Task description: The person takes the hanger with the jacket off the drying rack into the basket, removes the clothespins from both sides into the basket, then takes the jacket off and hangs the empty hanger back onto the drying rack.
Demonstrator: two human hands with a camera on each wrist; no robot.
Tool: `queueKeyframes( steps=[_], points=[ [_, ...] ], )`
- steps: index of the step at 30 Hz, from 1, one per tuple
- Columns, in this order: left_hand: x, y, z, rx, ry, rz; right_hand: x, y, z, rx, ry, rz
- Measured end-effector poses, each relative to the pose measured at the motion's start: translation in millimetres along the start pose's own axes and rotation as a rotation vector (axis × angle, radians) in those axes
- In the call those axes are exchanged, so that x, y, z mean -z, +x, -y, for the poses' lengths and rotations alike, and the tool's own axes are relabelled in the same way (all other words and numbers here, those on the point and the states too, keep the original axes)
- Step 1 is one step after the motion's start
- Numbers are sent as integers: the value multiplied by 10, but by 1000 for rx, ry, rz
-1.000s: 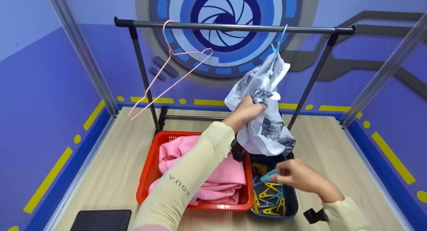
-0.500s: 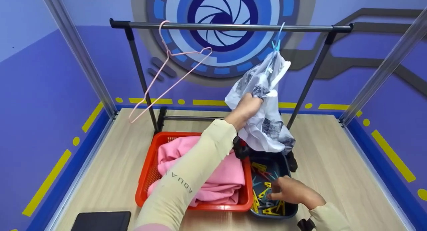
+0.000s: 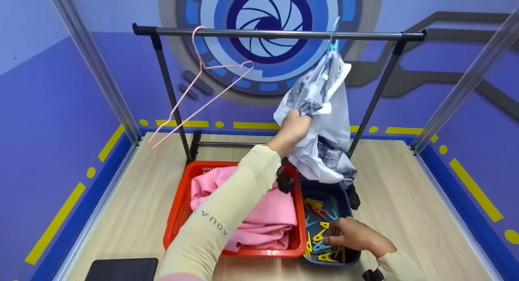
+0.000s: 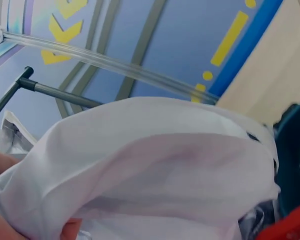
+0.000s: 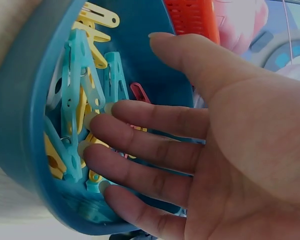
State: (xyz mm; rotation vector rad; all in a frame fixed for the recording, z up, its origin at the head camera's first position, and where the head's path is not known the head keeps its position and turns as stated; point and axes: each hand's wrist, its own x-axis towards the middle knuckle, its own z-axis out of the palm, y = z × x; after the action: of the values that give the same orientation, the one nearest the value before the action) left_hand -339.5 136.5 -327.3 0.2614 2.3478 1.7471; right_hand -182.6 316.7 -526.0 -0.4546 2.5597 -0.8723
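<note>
Head view had your left hand point(image 3: 295, 127) right of centre, gripping the white-and-grey garment point(image 3: 334, 98), which hung on the blue hanger point(image 3: 335, 25) at the rail point(image 3: 251, 33). At the frame's lower right, your right hand point(image 3: 354, 234) was in the blue bin point(image 5: 15, 135), fingers loosely extended beside the clothespins point(image 5: 72, 95). Left of that stood the red basket point(image 3: 259, 253) with pink cloth point(image 3: 275, 216).

3 blue-purple walls point(image 3: 243, 106) border a pale wood-grain surface point(image 3: 389, 183).
</note>
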Motion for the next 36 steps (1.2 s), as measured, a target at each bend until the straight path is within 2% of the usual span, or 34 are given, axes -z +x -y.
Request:
queueKeyframes(
  steps=[8,14,25,31,36],
  points=[
    [217,33,70,-68,102,-39,16,-8,-26,24,-1,-16],
    [418,43,146,-92,201,-58,11,-15,-27,18,0,-41],
    [759,43,307,-130,239,-40,17,-3,-58,-14,23,-35],
    [899,36,353,-188,281,-54,15,-1,-35,24,69,-45],
    [1006,18,406,-260,325,-65,30,15,-31,-11,59,-45]
  ],
)
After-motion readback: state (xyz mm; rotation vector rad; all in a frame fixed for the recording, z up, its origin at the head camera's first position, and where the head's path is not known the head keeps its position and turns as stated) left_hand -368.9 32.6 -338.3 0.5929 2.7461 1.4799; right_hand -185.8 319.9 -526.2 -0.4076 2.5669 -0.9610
